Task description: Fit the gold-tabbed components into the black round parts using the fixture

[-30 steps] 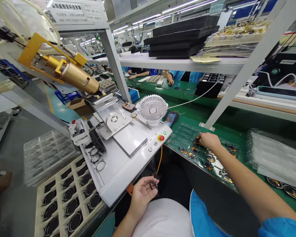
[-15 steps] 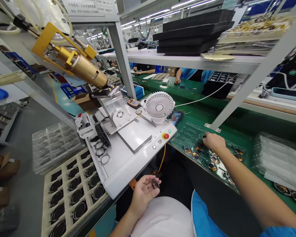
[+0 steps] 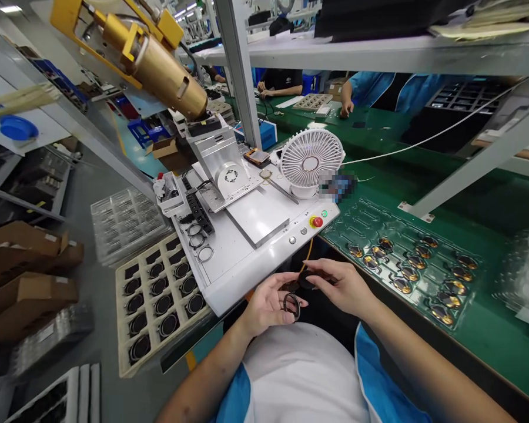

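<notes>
My left hand [image 3: 268, 305] is in front of my body, its fingers curled round a thin dark ring [image 3: 291, 306]. Beside it, my right hand [image 3: 341, 286] pinches a small round black part [image 3: 307, 279], close to the left fingertips. Whether the left fingers touch that part is hard to tell. On the green table to the right, a clear tray [image 3: 374, 220] holds several round parts with orange glints [image 3: 409, 272]. A cream tray [image 3: 147, 317] at the left carries several round black parts with rings [image 3: 163, 304].
A white machine base [image 3: 247, 264] with a red button [image 3: 317, 222] stands ahead, a gold cylinder [image 3: 171, 76] above it. Behind the button is a white fan [image 3: 311, 163]. A slanted metal post [image 3: 458, 158] rises at the right. People sit across the table.
My right hand has left the clear tray and come back beside my left hand, now with a black part in its fingers. The camera view has turned and shifted.
</notes>
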`<state>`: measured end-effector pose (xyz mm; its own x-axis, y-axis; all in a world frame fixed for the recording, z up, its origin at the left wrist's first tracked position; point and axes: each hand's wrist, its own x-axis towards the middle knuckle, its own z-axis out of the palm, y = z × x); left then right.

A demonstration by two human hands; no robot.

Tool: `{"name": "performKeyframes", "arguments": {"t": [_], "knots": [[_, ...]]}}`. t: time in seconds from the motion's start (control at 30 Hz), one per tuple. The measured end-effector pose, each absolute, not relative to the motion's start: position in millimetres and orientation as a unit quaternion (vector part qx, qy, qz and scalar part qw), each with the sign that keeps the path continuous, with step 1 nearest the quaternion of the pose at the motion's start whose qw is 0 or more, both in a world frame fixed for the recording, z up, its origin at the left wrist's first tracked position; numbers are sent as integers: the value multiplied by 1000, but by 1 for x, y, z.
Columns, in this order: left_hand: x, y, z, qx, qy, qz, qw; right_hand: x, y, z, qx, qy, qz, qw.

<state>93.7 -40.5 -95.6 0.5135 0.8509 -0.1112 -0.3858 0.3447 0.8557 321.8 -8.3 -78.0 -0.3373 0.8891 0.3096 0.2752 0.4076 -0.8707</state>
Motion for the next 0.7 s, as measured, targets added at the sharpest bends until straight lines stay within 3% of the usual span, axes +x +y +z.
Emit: {"name": "performKeyframes", "arguments": {"t": [0.17, 0.43, 0.7], "knots": [[85, -51, -100, 432, 274, 394, 764, 317, -8, -76, -405, -735, 374, 395], [85, -59, -101, 358, 293, 447, 765, 304, -9, -81, -335, -751, 324, 467], [77, -50, -102, 338, 311, 435, 774, 293, 8, -72, -340, -777, 351, 397]]}}
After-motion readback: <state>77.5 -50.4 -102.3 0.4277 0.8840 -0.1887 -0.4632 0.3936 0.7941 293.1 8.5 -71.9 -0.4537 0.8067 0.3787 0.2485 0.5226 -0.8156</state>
